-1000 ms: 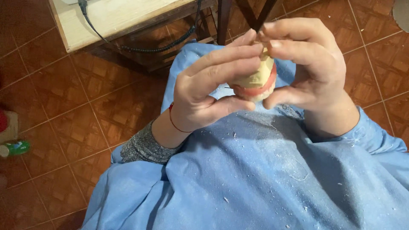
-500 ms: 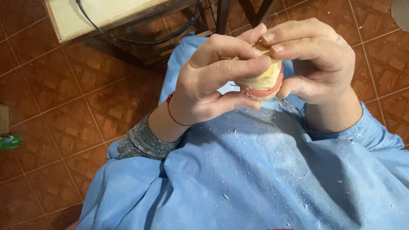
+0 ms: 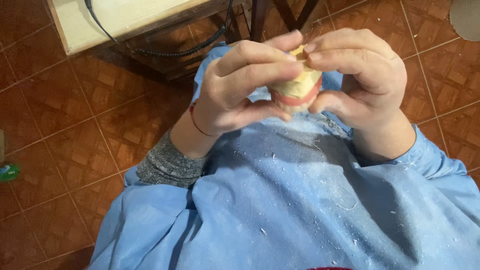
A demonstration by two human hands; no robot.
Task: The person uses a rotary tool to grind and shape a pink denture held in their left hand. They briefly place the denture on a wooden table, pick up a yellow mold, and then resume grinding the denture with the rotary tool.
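Observation:
Both my hands are raised over my lap and close around one small rounded object (image 3: 298, 90), cream-yellow with a pinkish-red band near its lower edge. My left hand (image 3: 235, 87) wraps it from the left, thumb underneath and fingers curled over the top. My right hand (image 3: 362, 75) grips it from the right, with its fingertips meeting the left fingers on top. Most of the object is hidden by my fingers. A thin red cord circles my left wrist (image 3: 196, 122).
A blue gown (image 3: 300, 210) dusted with white shavings covers my lap and arms. A grey cuff (image 3: 167, 165) shows at the left forearm. Beyond lie reddish-brown floor tiles (image 3: 65, 125), a pale wooden board (image 3: 135, 17) with a black cable (image 3: 165, 50), and dark furniture legs (image 3: 260, 17).
The hands have shifted slightly left and down in view while turning the object; the left fingers now curl more over its top. The grip is kept throughout.

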